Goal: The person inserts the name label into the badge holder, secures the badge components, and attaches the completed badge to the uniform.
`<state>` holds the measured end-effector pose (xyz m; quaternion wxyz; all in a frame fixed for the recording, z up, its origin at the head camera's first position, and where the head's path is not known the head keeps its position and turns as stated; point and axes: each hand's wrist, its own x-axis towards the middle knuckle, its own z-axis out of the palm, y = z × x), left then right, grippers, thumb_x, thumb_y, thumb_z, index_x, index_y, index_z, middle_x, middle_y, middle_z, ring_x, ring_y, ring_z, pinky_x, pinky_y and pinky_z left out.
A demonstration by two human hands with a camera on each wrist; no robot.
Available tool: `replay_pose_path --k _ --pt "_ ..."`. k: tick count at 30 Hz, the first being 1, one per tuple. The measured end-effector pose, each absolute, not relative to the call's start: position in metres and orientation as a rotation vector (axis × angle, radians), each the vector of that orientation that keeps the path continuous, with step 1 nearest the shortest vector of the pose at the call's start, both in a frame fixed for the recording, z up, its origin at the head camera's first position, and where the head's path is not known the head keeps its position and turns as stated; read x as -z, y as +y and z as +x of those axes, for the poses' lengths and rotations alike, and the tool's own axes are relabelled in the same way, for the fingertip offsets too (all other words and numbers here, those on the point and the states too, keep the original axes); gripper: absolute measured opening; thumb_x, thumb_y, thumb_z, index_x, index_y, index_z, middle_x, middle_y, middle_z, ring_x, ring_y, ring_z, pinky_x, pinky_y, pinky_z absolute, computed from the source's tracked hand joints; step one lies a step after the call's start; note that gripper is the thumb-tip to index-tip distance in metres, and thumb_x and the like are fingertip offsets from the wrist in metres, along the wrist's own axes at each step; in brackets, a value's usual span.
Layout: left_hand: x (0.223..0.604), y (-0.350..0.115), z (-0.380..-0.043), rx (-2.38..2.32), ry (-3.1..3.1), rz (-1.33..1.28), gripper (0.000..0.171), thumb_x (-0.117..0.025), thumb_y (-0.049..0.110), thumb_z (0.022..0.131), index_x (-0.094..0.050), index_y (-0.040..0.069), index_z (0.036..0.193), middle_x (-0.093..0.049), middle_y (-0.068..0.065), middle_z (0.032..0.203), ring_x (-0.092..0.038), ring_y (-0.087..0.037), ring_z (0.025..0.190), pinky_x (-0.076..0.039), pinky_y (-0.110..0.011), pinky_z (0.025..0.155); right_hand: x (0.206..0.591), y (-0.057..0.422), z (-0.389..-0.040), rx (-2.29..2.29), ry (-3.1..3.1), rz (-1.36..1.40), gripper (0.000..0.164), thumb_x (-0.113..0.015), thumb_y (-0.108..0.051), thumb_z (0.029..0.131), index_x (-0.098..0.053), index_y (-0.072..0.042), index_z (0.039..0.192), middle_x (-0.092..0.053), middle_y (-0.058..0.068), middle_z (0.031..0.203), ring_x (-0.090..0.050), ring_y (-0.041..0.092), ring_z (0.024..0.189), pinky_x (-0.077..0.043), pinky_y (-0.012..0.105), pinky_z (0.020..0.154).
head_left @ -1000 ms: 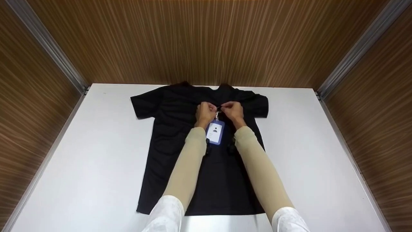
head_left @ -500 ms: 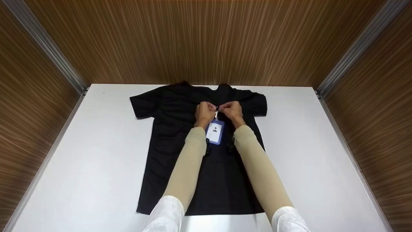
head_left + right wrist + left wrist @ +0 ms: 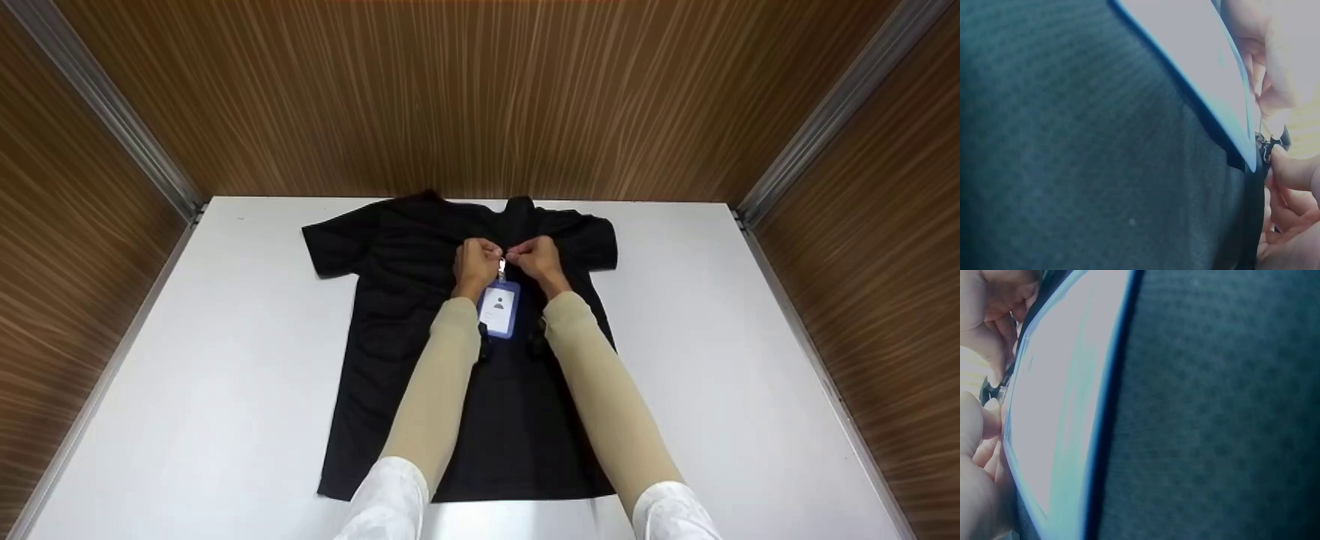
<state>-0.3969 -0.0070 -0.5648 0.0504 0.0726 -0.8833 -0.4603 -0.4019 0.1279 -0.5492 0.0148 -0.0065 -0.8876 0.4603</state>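
Note:
A black short-sleeved shirt (image 3: pixel 412 337) lies spread flat, its collar at the far side. On its chest rests an ID badge (image 3: pixel 498 309) in a blue holder, with a metal clip (image 3: pixel 502 268) at its top. My left hand (image 3: pixel 478 262) pinches the clip between thumb and finger. Close beside it, my right hand (image 3: pixel 538 259) pinches a small fold of the black cloth. In the right wrist view, the clip (image 3: pixel 1265 147) and dark cloth meet between both hands' fingertips; how far the clip grips the cloth is hidden.
The shirt lies on a white table (image 3: pixel 202 360). A brown wood-grain panel (image 3: pixel 480 97) stands behind it, with similar panels at both sides and metal rails in the corners. Black wrist devices (image 3: pixel 484 342) sit under the forearms, near the badge.
The right hand has shifted slightly left, nearer the left hand, and the shirt's right sleeve has drawn slightly inward. The badge has moved very slightly left. Both hands keep their pinch.

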Motion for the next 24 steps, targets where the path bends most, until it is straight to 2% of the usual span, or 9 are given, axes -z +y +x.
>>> replay_pose_path --k 5,8,12,15,17,20,24 --pt "0.566 -0.008 -0.397 1.435 -2.659 0.219 0.011 -0.070 0.013 0.092 -0.080 0.011 0.095 -0.081 -0.002 0.099 -0.075 -0.019 0.100 -0.057 -0.039 0.090 0.550 0.128 -0.402 -1.456 -2.778 0.022 0.017 -0.078 -0.008 0.085 -0.080 0.006 0.095 -0.079 0.019 0.103 -0.067 0.017 0.090 -0.048 0.018 0.078" --pt "0.567 -0.009 -0.396 1.496 -2.623 0.217 0.010 -0.071 0.012 0.092 -0.080 0.011 0.096 -0.081 -0.002 0.098 -0.075 -0.017 0.097 -0.057 -0.037 0.088 0.550 0.130 -0.403 -1.558 -2.746 0.003 0.018 -0.073 -0.005 0.087 -0.078 0.007 0.100 -0.079 0.017 0.102 -0.064 0.014 0.087 -0.046 0.017 0.076" --pt "0.569 -0.011 -0.396 1.641 -2.548 0.171 0.012 -0.067 0.005 0.093 -0.074 0.008 0.103 -0.081 -0.005 0.095 -0.073 -0.013 0.079 -0.056 -0.029 0.074 0.549 0.135 -0.404 -1.714 -2.679 -0.041 0.021 -0.067 0.001 0.086 -0.074 0.009 0.104 -0.074 0.009 0.094 -0.059 0.010 0.081 -0.046 0.017 0.074" --pt "0.570 -0.013 -0.396 1.777 -2.466 0.109 0.024 -0.061 -0.006 0.092 -0.066 0.007 0.112 -0.080 -0.010 0.093 -0.068 -0.010 0.064 -0.054 -0.022 0.063 0.549 0.138 -0.404 -1.687 -2.703 -0.044 0.021 -0.070 0.000 0.086 -0.074 0.008 0.104 -0.071 0.005 0.090 -0.058 0.010 0.080 -0.046 0.018 0.074" --pt "0.571 -0.014 -0.396 1.849 -2.415 0.060 0.036 -0.058 -0.012 0.091 -0.063 0.007 0.120 -0.079 -0.014 0.092 -0.064 -0.008 0.060 -0.052 -0.020 0.058 0.549 0.140 -0.404 -1.620 -2.749 -0.013 0.020 -0.072 -0.003 0.086 -0.075 0.008 0.103 -0.073 0.007 0.091 -0.060 0.012 0.082 -0.046 0.019 0.076" --pt "0.572 -0.016 -0.396 1.894 -2.390 -0.021 0.048 -0.055 -0.017 0.090 -0.068 0.008 0.129 -0.078 -0.018 0.093 -0.061 -0.007 0.060 -0.051 -0.018 0.056 0.550 0.141 -0.404 -1.502 -2.815 0.027 0.019 -0.074 -0.007 0.089 -0.076 0.006 0.102 -0.075 0.010 0.095 -0.061 0.015 0.085 -0.046 0.019 0.077" --pt "0.572 -0.018 -0.395 1.874 -2.439 -0.076 0.036 -0.057 -0.012 0.095 -0.077 0.005 0.119 -0.079 -0.017 0.100 -0.061 -0.005 0.062 -0.050 -0.016 0.058 0.550 0.139 -0.403 -1.373 -2.874 0.055 0.017 -0.072 -0.009 0.093 -0.077 0.006 0.100 -0.075 0.013 0.096 -0.061 0.018 0.087 -0.045 0.022 0.079"
